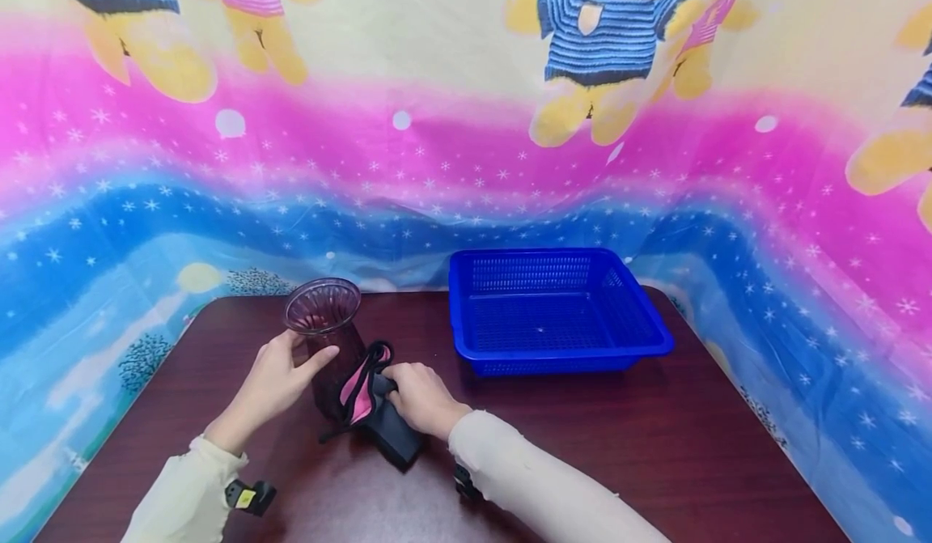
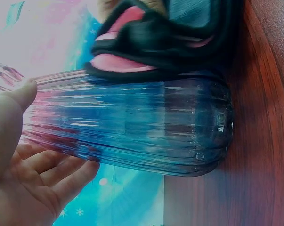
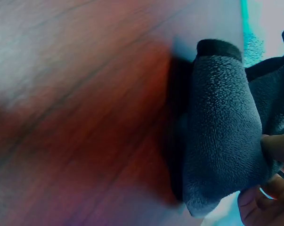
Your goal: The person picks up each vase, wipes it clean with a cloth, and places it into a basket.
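Note:
A ribbed, purple-tinted glass vase (image 1: 324, 308) with a flared rim stands at the left of the table. My left hand (image 1: 273, 377) holds it just below the rim, thumb on one side and fingers on the other; the left wrist view shows the ribbed vase body (image 2: 142, 122) down to its base. My right hand (image 1: 422, 397) pinches a cleaning cloth (image 1: 396, 434), fuzzy dark grey on one side, pink on the other, with black edging. Folded, the cloth (image 3: 224, 127) hangs from thumb and fingers. Its pink part lies against the vase's lower side in the head view.
A blue plastic basket (image 1: 561, 357) with perforated walls stands at the back right of the dark red-brown wooden table (image 1: 582, 462). Behind the table hangs a printed curtain (image 1: 437, 163) with bears and snowflakes. Black wrist cameras sit at both cuffs.

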